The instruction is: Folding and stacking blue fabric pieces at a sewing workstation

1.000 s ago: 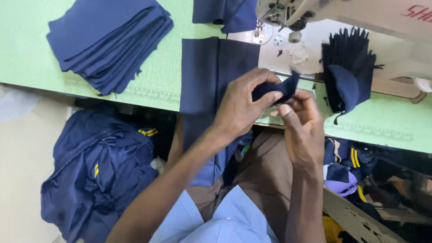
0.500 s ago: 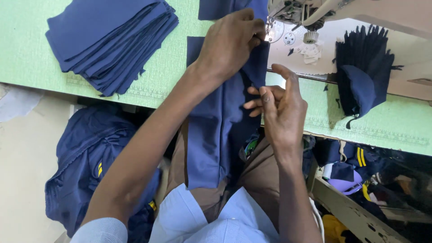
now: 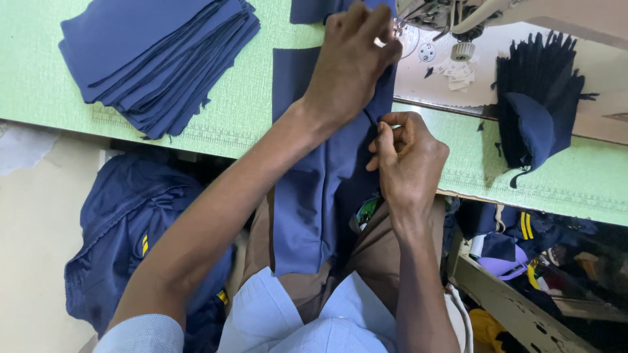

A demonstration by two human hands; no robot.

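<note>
The long navy fabric panel (image 3: 307, 189) hangs off the green table (image 3: 261, 111) into the person's lap, its upper end lying just in front of the sewing machine (image 3: 458, 19). The left hand (image 3: 350, 65) presses down on that upper end beside the machine, fingers curled, its grip closed over the cloth. The right hand (image 3: 409, 160), nearer the person than the machine, has its fingertips pinched shut on the panel's edge. Left of the machine lies a stack of navy cut pieces (image 3: 157, 59); right of it, a dark bundle of small pieces (image 3: 536, 98).
</note>
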